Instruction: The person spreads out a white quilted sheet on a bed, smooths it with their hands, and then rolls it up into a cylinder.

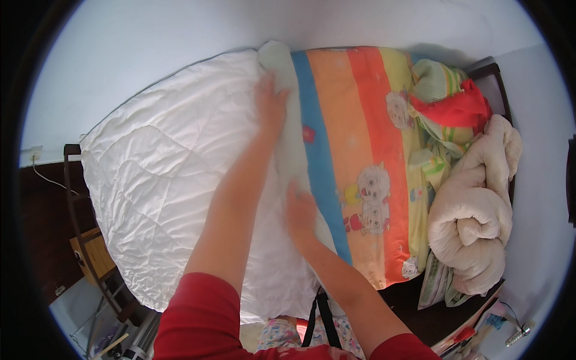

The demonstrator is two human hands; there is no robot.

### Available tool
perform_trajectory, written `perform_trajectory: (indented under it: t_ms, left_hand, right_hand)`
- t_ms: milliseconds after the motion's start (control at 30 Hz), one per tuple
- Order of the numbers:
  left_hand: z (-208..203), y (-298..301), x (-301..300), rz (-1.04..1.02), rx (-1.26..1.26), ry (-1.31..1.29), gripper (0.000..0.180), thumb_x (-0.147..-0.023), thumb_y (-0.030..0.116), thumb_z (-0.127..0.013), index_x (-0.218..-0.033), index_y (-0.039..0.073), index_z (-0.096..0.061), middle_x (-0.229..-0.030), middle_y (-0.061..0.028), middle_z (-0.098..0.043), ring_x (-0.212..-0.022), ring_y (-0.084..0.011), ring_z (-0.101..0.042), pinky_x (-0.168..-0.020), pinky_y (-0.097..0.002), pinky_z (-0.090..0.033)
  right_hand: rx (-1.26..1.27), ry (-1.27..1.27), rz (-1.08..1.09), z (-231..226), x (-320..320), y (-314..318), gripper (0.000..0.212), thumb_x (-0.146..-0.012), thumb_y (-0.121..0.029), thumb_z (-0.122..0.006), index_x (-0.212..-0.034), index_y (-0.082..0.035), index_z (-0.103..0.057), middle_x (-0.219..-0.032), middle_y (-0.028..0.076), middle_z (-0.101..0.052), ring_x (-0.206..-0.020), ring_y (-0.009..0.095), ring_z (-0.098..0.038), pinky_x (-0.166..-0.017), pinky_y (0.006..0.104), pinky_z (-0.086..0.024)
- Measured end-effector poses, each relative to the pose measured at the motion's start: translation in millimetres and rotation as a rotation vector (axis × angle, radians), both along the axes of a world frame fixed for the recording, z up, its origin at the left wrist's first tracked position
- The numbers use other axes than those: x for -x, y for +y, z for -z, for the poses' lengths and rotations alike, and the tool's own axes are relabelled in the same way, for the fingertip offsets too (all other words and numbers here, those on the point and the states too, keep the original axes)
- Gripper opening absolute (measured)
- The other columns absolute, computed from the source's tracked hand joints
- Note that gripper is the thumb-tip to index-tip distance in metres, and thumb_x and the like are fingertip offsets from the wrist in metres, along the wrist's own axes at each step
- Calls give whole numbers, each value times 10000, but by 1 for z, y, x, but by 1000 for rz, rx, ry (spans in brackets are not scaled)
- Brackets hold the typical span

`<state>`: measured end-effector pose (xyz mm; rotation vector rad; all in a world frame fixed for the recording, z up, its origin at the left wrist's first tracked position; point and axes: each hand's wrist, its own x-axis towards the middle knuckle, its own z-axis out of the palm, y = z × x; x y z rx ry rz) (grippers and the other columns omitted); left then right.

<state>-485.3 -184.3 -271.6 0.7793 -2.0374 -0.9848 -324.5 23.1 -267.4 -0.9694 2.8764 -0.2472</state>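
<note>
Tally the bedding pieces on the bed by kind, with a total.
White quilted duvet, under the left hand: 1
Rainbow-striped cartoon cover, by the right hand: 1
Rolled cream blanket: 1
Green-striped bundle: 1
Red cloth: 1
Total: 5

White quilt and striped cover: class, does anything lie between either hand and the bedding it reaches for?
Nothing visible. The left hand and right hand both lie flat on the seam where quilt meets cover.
</note>
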Motion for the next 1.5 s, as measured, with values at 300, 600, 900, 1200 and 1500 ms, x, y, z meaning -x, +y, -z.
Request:
perform_trajectory:
  t_ms: [300, 600, 900, 1200, 1500]
  left_hand:
    - [-29, 59, -71, 137, 381, -662, 536, -804, 168, -575, -1311, 161, -401, -1236, -219, -374, -1056, -373, -425, -883, -415, -402]
    - [1, 72, -108, 155, 439, -509, 571, -833, 178, -543, -1358, 147, -320, -1352, -267, -251, -1156, -430, -360, -967, -461, -335]
    - [11, 71, -117, 125, 421, -340, 523, -846, 184, -532, -1337, 138, -359, -1352, -281, -256, -1183, -430, -350, -989, -451, -311]
    - [-6, 147, -208, 202, 244, -415, 599, -823, 211, -550, -1358, 85, -313, -1362, -316, -216, -1224, -454, -292, -1004, -465, -272]
    - [22, 181, -270, 273, 60, -479, 604, -842, 205, -488, -1389, 107, -250, -1376, -299, -225, -1257, -436, -260, -1031, -465, -202]
  right_hand:
    - [-194, 145, -105, 2, -17, -28, 564, -741, -141, -547, -1277, -26, -412, -809, 64, -438, -729, 202, -472, -538, 277, -436]
    - [462, -460, -138, -18, -2, 25, 627, -640, -86, -633, -1243, -121, -462, -1046, 152, -472, -965, 339, -465, -803, 410, -428]
    - [232, -130, 64, -20, -93, 65, 775, -619, -96, -682, -1326, -199, -382, -1318, 274, -271, -1115, 420, -381, -906, 451, -375]
    - [20, 116, 96, 20, -118, 57, 615, -771, -255, -604, -1330, -184, -358, -1365, 208, -230, -1195, 407, -317, -894, 503, -356]
    - [176, -37, 129, 20, -118, 57, 718, -785, -417, -540, -1376, -120, -261, -1407, 196, -173, -1242, 405, -259, -931, 530, -292]
